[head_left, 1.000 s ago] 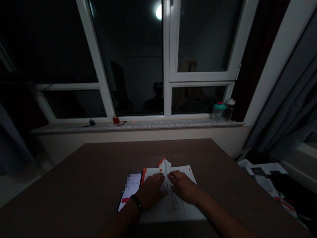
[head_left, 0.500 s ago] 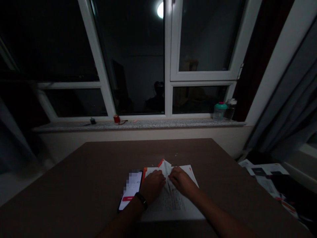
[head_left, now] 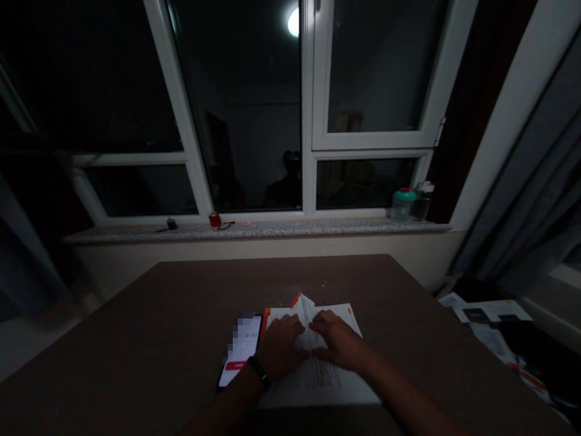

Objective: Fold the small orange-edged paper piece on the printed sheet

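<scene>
A partly folded sheet of paper, white with an orange edge at its pointed top, lies on a larger printed sheet. On the left half of the folded paper rests my left hand, its fingertips curled onto it near the centre crease and the thumb stretched toward the middle. My right hand mirrors it on the right half, fingers bent on the paper and thumb reaching inward. Both hands hold the folded paper down. The lower part of the paper is partly hidden by the hands.
Left of the papers lies a lit phone, close to my left wrist. The brown table stands before a window sill bearing a red can and a green-lidded bottle. Loose papers are at the far right.
My fingers have spread from a tight pinch at the centre crease, and both thumbs now show lower down. The folded paper looks flatter; the phone has stayed put.
</scene>
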`<state>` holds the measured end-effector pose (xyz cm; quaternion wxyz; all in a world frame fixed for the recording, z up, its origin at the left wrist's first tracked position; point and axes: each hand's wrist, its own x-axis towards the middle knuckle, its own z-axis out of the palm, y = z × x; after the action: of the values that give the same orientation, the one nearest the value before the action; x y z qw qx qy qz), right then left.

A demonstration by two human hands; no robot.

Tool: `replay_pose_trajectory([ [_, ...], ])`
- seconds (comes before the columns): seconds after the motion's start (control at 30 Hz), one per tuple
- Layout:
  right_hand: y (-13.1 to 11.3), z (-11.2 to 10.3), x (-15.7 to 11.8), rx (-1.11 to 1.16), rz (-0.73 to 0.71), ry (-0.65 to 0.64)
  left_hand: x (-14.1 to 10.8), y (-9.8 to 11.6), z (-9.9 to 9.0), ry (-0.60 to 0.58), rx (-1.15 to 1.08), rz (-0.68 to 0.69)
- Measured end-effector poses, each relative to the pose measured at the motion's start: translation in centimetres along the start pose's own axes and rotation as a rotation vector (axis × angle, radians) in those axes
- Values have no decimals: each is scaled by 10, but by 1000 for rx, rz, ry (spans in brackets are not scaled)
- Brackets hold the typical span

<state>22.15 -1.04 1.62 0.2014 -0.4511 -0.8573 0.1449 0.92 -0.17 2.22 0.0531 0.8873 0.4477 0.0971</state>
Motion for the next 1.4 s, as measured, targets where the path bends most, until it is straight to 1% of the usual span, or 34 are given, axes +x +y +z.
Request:
replay_pose_trajectory([
  [0.23,2,-4,-5,17,-39,-25,-6,-4,3,31,-9,79],
  [0.33,2,-4,-3,19,-41,-20,-3,-5,4,58,-24,75],
  [0.5,1,4,6,-10,16,35,2,-4,11,103,-48,41],
  [0.63,2,8,9,-26,26,58,4,-3,16,93,-48,3],
  [0.73,4,9,9,-29,13,56,3,-2,15,99,-47,-1],
  [0.9,6,9,8,-26,19,42,1,-1,6,53,-52,35],
  [1.03,3,6,6,-26,28,29,0,-3,0,17,-71,69],
  [1.23,-2,3,3,-37,19,13,-1,-10,7,19,-73,63],
  [1.4,0,5,1,-72,7,5,0,-8,8,-18,-29,64],
])
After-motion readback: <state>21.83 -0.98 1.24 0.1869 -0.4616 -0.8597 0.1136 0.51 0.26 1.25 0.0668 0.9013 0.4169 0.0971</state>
